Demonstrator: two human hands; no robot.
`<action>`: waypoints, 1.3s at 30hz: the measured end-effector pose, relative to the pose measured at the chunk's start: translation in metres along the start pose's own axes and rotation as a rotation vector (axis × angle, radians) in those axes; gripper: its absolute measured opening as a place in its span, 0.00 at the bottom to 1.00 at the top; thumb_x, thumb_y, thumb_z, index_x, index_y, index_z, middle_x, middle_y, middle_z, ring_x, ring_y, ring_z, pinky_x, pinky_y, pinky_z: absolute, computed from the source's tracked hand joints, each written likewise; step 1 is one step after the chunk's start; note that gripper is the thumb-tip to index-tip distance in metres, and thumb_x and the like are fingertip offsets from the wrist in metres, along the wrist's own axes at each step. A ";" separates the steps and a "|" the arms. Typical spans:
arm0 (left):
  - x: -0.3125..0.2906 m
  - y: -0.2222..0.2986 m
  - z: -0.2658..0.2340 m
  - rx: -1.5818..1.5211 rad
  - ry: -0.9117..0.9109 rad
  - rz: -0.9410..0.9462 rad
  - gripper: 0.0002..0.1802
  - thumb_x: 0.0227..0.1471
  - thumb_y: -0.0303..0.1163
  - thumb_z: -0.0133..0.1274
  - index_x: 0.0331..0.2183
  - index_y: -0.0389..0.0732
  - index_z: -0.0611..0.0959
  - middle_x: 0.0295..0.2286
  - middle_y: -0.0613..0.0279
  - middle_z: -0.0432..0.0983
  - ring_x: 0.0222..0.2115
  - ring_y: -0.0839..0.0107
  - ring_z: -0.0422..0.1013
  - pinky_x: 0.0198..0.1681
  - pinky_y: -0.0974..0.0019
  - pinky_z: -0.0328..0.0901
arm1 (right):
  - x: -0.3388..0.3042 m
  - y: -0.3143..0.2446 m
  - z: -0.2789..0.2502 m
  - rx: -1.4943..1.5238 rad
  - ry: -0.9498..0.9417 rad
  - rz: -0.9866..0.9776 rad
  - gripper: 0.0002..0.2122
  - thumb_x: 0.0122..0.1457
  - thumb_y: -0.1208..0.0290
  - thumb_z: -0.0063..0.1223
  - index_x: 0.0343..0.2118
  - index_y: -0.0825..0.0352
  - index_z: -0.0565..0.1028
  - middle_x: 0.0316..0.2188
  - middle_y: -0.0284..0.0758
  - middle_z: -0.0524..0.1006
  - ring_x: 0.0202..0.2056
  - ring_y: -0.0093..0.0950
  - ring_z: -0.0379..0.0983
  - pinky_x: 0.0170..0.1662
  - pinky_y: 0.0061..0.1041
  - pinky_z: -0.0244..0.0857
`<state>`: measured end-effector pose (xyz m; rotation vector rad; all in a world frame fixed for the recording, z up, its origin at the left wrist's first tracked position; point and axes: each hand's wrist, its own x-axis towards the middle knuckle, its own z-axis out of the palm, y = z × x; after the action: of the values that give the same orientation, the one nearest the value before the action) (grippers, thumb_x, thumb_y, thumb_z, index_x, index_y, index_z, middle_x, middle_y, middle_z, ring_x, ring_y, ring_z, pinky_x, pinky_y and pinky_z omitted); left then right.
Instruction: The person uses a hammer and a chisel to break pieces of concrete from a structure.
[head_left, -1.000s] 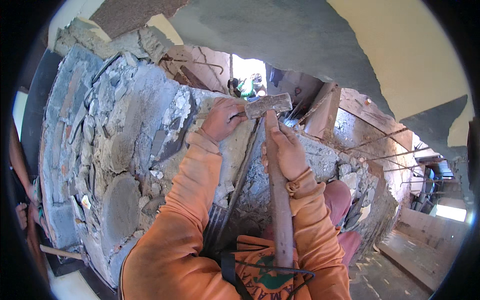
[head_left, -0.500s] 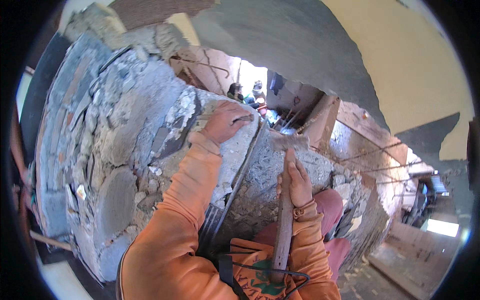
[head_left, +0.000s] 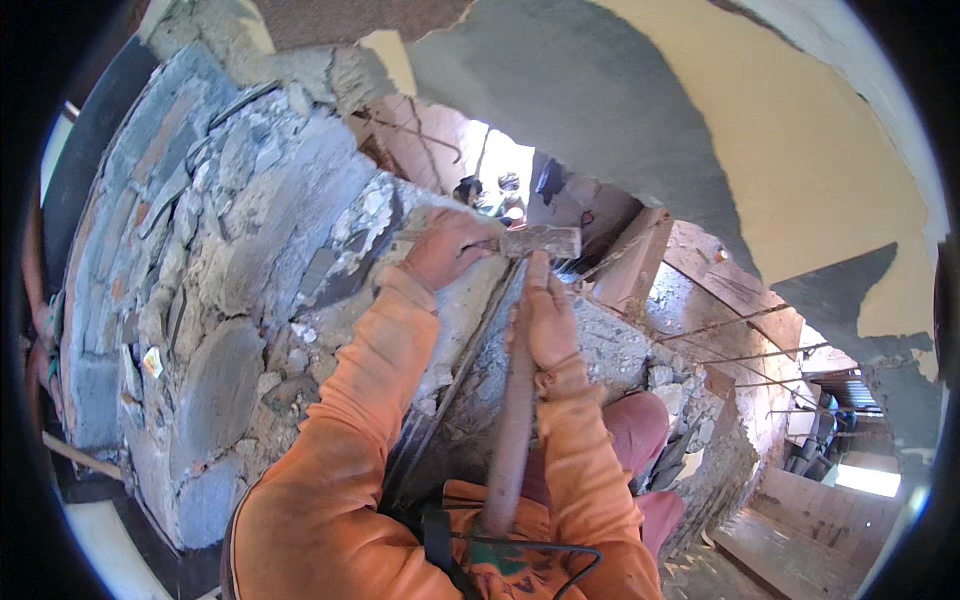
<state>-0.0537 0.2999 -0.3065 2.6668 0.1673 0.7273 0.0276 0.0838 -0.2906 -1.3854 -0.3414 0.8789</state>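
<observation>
My right hand [head_left: 550,315] is wrapped round the wooden handle of a hammer [head_left: 512,430], close below its grey block head [head_left: 552,242]. The handle's lower end reaches back to my orange shirt. My left hand [head_left: 447,248] is closed over a broken concrete slab [head_left: 455,310], its fingers round a short metal bar that is mostly hidden. The hammer head is right beside these fingertips, at the bar's end; whether it touches the bar I cannot tell. A long dark metal strip [head_left: 462,372] runs along the slab between my arms.
Broken masonry and rubble [head_left: 225,290] heap up on the left. A large hole opens ahead, with people [head_left: 490,190] below. Bent reinforcing bars [head_left: 720,325] jut out on the right. A torn grey and cream wall [head_left: 690,110] overhangs the far side. My knee [head_left: 640,430] is at the right.
My right hand has swung the hammer up and left, so its head has come up beside my left hand. The left hand stays at nearly the same spot on the slab.
</observation>
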 end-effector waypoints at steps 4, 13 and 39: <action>-0.004 -0.010 -0.008 -0.033 -0.063 0.018 0.13 0.44 0.35 0.60 0.34 0.41 0.84 0.33 0.58 0.77 0.37 0.57 0.71 0.47 0.55 0.60 | -0.013 -0.005 -0.008 0.279 -0.029 0.251 0.11 0.65 0.61 0.41 0.44 0.62 0.66 0.19 0.34 0.70 0.13 0.28 0.67 0.15 0.27 0.63; -0.005 0.014 -0.007 0.017 -0.004 -0.168 0.16 0.43 0.39 0.62 0.37 0.46 0.85 0.33 0.61 0.77 0.40 0.57 0.69 0.50 0.56 0.58 | -0.046 0.123 -0.093 -0.316 -0.147 0.332 0.13 0.64 0.61 0.39 0.37 0.67 0.69 0.22 0.37 0.73 0.19 0.31 0.72 0.24 0.33 0.69; -0.019 0.107 0.053 -1.092 -1.181 0.204 0.17 0.43 0.32 0.52 0.38 0.41 0.85 0.28 0.59 0.81 0.28 0.69 0.75 0.32 0.60 0.68 | 0.120 -0.066 0.092 -1.774 -0.726 -0.392 0.17 0.60 0.57 0.49 0.35 0.69 0.68 0.28 0.53 0.75 0.32 0.55 0.73 0.36 0.51 0.64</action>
<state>-0.0408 0.1804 -0.3168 1.6325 -0.6242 -0.6403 0.0653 0.2371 -0.2437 -2.3075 -2.2565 0.5981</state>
